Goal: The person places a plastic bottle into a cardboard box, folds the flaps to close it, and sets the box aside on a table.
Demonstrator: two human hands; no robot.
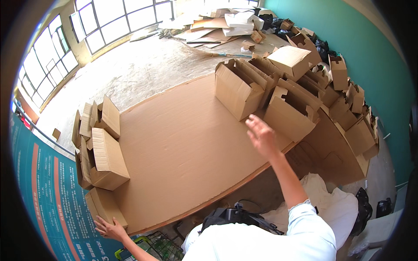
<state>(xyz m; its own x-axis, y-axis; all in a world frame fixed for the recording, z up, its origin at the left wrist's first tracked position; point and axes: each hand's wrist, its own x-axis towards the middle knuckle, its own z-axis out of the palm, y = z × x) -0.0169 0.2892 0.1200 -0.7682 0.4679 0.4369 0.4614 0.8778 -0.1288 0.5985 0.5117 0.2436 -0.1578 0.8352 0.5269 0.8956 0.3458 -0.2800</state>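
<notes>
**Folded boxes on both sides, middle bare**

A broad cardboard-covered surface lies under everything. On its far right stands a cluster of open-topped cartons; on its left edge, a stack of closed boxes, seemingly finished. The right hand hovers open-fingered, holding nothing, just short of the nearest open carton. The left hand, fingers spread, rests against the lowest box of the stack. The open cartons appear undone.

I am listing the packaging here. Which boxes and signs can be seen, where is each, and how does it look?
Open boxes: far right of the brown work surface, plain cardboard, flaps up, near the right hand.
Closed boxes: left edge, stacked, brown; the left hand touches the lowest.
Sign: lower left, teal panel with orange stripes.
</notes>
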